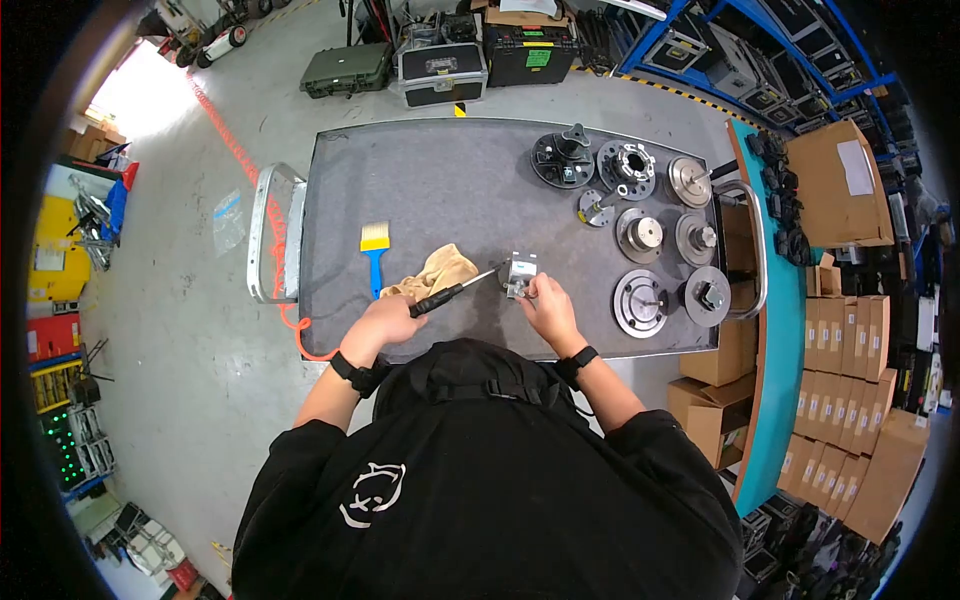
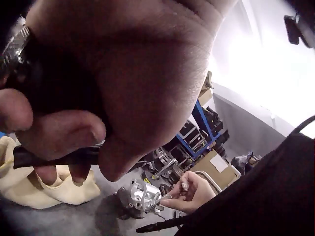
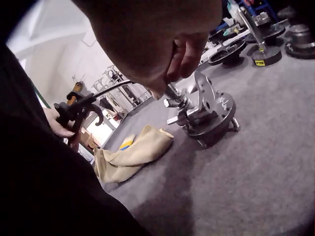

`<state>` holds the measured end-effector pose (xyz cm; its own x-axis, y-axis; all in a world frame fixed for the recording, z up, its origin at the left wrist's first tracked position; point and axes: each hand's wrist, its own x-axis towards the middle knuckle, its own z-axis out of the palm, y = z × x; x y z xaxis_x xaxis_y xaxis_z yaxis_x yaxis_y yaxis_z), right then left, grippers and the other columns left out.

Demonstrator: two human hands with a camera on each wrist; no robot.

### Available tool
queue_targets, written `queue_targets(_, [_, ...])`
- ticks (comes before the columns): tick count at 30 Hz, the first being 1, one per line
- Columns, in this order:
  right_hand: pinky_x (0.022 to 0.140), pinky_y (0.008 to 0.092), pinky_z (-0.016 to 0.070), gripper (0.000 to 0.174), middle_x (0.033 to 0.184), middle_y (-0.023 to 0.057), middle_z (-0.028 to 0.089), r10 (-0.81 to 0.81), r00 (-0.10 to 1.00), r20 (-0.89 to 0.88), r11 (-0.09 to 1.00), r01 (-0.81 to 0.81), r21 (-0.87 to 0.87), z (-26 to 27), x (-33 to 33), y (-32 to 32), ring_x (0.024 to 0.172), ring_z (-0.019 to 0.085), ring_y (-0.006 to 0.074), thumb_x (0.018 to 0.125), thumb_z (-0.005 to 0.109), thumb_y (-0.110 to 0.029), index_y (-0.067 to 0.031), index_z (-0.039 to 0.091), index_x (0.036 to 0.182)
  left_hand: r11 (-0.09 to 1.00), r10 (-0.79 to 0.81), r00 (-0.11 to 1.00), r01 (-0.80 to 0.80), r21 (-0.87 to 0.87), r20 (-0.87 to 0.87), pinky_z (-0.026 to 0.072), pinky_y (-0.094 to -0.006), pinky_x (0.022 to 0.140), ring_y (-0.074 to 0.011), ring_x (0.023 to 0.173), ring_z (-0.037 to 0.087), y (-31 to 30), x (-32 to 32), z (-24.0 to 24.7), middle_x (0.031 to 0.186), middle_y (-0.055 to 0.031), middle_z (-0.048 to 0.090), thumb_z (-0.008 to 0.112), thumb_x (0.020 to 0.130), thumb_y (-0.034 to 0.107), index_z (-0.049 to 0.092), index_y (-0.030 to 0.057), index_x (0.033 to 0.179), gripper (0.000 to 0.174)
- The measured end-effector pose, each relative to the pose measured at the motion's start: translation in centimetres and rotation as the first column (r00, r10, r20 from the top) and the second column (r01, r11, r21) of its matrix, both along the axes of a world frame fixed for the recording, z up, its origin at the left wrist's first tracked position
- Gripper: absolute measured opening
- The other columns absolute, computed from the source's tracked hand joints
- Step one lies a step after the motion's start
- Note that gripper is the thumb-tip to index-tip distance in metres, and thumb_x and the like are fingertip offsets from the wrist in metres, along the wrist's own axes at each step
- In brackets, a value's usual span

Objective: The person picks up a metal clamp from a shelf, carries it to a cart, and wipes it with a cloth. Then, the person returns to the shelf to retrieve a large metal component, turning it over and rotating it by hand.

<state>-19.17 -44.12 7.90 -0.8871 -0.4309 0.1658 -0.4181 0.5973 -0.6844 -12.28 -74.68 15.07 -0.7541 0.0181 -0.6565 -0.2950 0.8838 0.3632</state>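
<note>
My left hand [image 1: 385, 322] grips a black air blow gun [image 1: 437, 299] by its body. The gun's long thin nozzle [image 3: 115, 87] points right, its tip close to a silver metal fixture [image 1: 521, 268]. That fixture has a bracket over a round dark flange with bolts underneath, as the right wrist view shows, and it stands at the table's front middle. At its near right side my right hand [image 1: 552, 312] pinches a rod-like part of it with thumb and fingers; the fingertips are partly hidden in the right wrist view. A crumpled tan cloth [image 1: 450, 266] lies behind the blow gun.
A blue-handled brush [image 1: 374, 258] lies left of the cloth on the grey table [image 1: 420, 180]. Several round metal flanges [image 1: 640, 303] and hubs occupy the right side. An orange coiled hose [image 1: 277, 228] runs over the left edge by a metal handle [image 1: 256, 235]. Cardboard boxes [image 1: 838, 185] stand right.
</note>
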Motion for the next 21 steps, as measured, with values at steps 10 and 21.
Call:
queue_targets(10, [0.064,0.0444,0.0448,0.033,0.074,0.0127,0.055,-0.004,1.0,-0.004,0.999,0.004,-0.054,0.1,0.1,0.0,0.073,0.057,0.0358,0.073,0.076,-0.007,-0.0052,0.046,0.086,0.999,0.051,0.998,-0.052,0.003,0.032,0.049,-0.0436,0.088,-0.0375,0.103,0.062,0.3,0.0,0.2,0.106,-0.0223,0.066,0.062,0.084,0.044,0.063,0.005,0.116,0.051])
queue_targets(21, [0.066,0.0462,0.0444,0.029,0.075,0.0144,0.056,-0.002,0.999,0.036,1.0,0.002,-0.003,0.3,0.1,-0.1,0.077,0.056,0.0375,0.074,0.073,-0.008,-0.0046,0.046,0.084,0.991,0.128,0.992,-0.128,0.034,-0.005,0.0497,-0.0426,0.082,-0.0385,0.096,0.064,-4.2,1.0,1.1,0.096,-0.0236,0.068,0.064,0.081,0.049,0.067,0.005,0.107,0.051])
